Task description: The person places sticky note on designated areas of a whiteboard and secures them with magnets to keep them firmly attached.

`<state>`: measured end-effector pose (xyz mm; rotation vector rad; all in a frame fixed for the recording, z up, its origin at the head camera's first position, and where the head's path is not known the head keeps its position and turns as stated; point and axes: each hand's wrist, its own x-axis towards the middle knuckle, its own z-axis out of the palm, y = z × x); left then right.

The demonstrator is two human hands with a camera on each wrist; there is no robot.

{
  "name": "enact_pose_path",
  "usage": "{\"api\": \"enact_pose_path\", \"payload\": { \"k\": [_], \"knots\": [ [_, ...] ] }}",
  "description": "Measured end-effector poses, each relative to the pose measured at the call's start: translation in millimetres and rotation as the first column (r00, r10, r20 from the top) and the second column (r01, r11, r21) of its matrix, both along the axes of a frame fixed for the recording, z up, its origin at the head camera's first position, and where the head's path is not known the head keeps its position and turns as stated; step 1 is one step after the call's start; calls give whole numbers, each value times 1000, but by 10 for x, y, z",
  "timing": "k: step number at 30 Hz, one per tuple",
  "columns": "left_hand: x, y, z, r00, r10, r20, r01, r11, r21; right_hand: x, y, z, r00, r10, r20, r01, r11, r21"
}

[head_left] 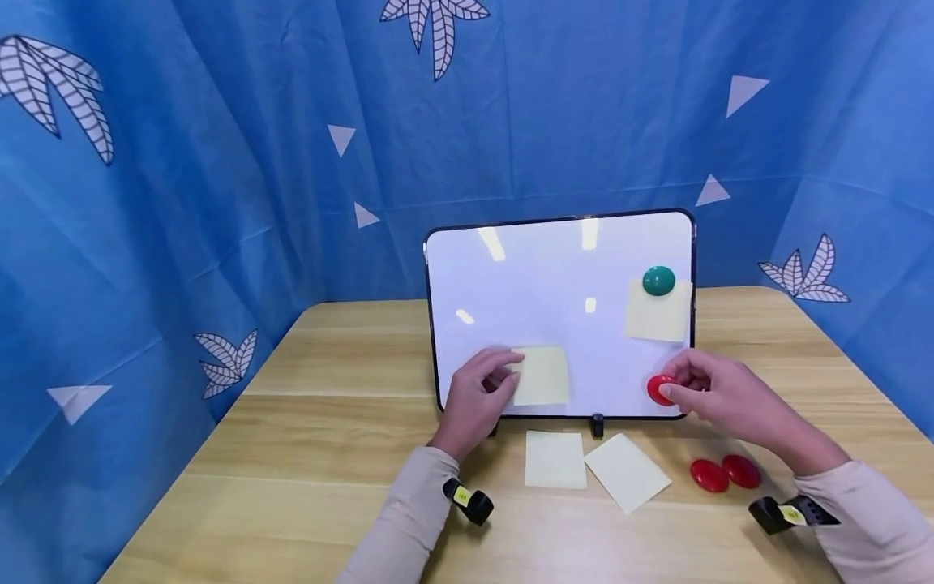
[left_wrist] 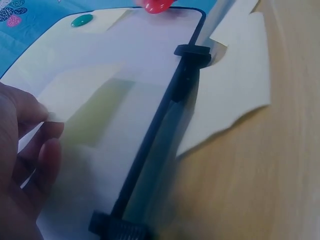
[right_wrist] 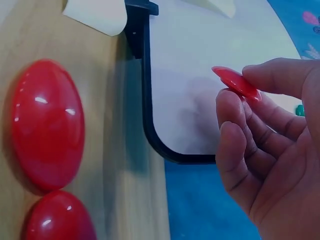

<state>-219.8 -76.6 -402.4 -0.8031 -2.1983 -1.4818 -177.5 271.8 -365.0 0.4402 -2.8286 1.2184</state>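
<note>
My left hand (head_left: 474, 401) pinches the left edge of a pale yellow paper note (head_left: 541, 375) against the lower left part of a small whiteboard (head_left: 540, 284). In the left wrist view the note (left_wrist: 82, 92) stands partly off the board, casting a shadow below it. Between thumb and fingers my right hand (head_left: 730, 405) holds a round red magnet (head_left: 660, 390), in front of the board's lower right corner. The right wrist view shows this magnet (right_wrist: 237, 83) edge-on, tilted, above the white surface. Higher up on the right, a green magnet (head_left: 659, 281) overlaps the top of another yellow note (head_left: 649, 318).
Two more notes, one straight (head_left: 556, 460) and one turned (head_left: 629, 473), lie on the wooden table (head_left: 321, 454) before the board. Two red magnets (head_left: 709, 476) lie side by side near my right wrist. Black feet (head_left: 597, 426) support the board; a blue curtain (head_left: 547, 122) hangs behind.
</note>
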Motion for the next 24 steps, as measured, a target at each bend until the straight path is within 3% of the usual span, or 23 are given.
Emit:
{"api": "enact_pose_path", "payload": {
  "k": [7, 14, 24],
  "knots": [
    [-41, 133, 54, 1000, -4, -3, 4, 1000, -13, -30, -57, 119, 998, 22, -61, -21, 1000, 20],
    [-68, 227, 106, 1000, 18, 11, -18, 1000, -5, -101, -164, 269, 999, -2, -54, 2, 1000, -1],
    [-125, 316, 237, 998, 25, -52, -25, 1000, -12, -224, -275, 403, 999, -33, -40, 30, 998, -55]
  ]
}}
